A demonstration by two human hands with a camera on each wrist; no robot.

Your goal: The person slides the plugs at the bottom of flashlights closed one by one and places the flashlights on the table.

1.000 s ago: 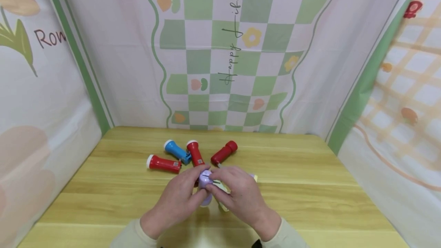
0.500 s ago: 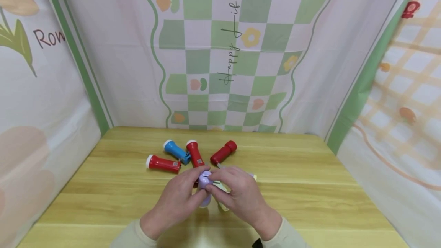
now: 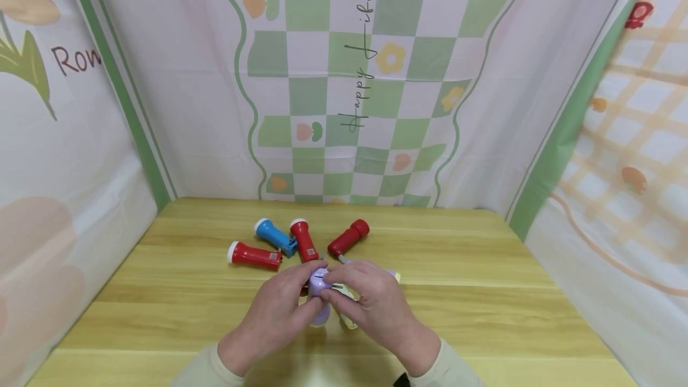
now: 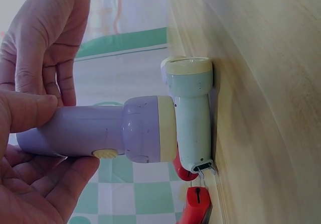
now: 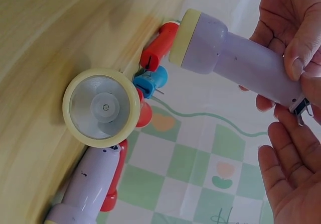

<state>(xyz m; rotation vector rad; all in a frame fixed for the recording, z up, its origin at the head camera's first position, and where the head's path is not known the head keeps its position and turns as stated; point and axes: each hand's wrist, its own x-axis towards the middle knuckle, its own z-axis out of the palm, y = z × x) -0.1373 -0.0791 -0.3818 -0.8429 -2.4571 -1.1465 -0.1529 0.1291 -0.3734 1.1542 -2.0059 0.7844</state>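
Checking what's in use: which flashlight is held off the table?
The lilac flashlight with the left hand around its body and the right hand at its tail; every other one, the second lilac flashlight included, lies on the table.

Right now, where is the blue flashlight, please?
In the head view, the blue flashlight lies on the table, left of centre, between two red flashlights, beyond the left hand.

“Happy Life” (image 3: 358,61), “Ro…” (image 3: 75,60) on curtains (image 3: 309,55)
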